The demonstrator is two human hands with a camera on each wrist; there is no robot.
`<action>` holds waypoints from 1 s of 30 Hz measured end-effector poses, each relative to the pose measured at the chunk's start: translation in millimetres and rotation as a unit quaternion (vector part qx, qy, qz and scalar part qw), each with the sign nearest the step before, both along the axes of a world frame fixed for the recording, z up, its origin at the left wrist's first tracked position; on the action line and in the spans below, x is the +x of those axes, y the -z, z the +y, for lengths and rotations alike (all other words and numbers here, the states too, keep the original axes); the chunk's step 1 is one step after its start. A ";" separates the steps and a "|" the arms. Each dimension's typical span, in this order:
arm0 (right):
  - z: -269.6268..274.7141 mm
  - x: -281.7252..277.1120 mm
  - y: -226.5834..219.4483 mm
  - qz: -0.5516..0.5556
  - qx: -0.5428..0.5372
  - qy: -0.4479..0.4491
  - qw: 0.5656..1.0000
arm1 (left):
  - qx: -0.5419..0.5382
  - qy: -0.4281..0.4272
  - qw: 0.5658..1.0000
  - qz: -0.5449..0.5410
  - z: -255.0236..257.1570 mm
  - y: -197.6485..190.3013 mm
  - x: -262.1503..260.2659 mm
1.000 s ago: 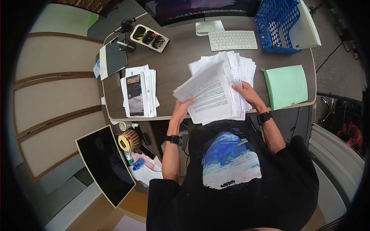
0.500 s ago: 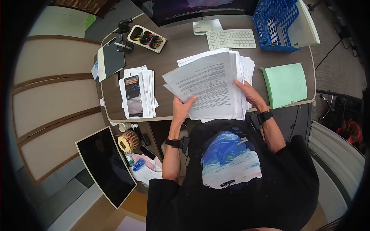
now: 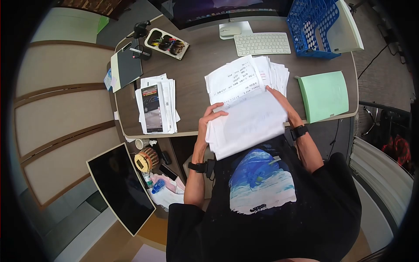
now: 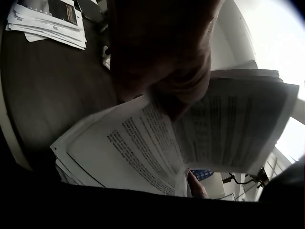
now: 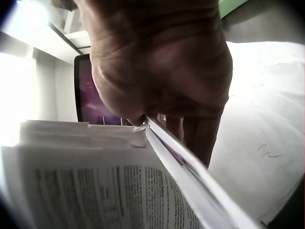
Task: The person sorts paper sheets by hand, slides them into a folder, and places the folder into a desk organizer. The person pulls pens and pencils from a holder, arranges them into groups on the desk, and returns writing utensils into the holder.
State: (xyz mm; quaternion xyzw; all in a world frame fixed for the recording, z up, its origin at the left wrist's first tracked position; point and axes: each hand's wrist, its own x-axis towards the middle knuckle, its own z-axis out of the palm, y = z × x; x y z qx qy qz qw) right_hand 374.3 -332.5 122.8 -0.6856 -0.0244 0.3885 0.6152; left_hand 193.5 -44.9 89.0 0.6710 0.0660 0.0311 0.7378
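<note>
A bent-over stack of papers (image 3: 251, 124) is between both hands, near the front edge of the desk. The left hand (image 3: 208, 126) holds its left side, fingers lying over the sheets. At the upper right the right hand (image 3: 281, 104) grips the stack's edge. Handwritten sheets (image 3: 235, 78) show behind the fold, above more loose papers (image 3: 279, 78). In the left wrist view, printed sheets (image 4: 128, 148) spread below the left hand (image 4: 164, 62). The right wrist view has the right hand (image 5: 162, 62) pinching the thick edge of printed papers (image 5: 105, 191).
Another paper pile (image 3: 168, 105) lies to the left, a green folder (image 3: 324, 97) to the right. Along the back are a keyboard (image 3: 262, 44), a mouse (image 3: 230, 29), a blue file rack (image 3: 310, 30) and a pen tray (image 3: 168, 43). A dark clipboard (image 3: 130, 65) is at the far left.
The upper sheets have folded down toward the person, uncovering handwritten pages. The left hand has shifted slightly up and right, its fingers now over the papers; the right hand stays near its place.
</note>
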 end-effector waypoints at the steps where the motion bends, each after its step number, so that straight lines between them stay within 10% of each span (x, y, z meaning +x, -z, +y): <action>1: 0.7 2.0 3.9 0.049 0.025 0.019 0.998 | 0.003 0.013 1.000 0.005 2.7 -2.6 -1.4; 30: -6.7 6.1 19.6 0.103 0.052 -0.061 0.991 | -0.326 -0.085 0.939 0.074 -0.2 26.4 -11.8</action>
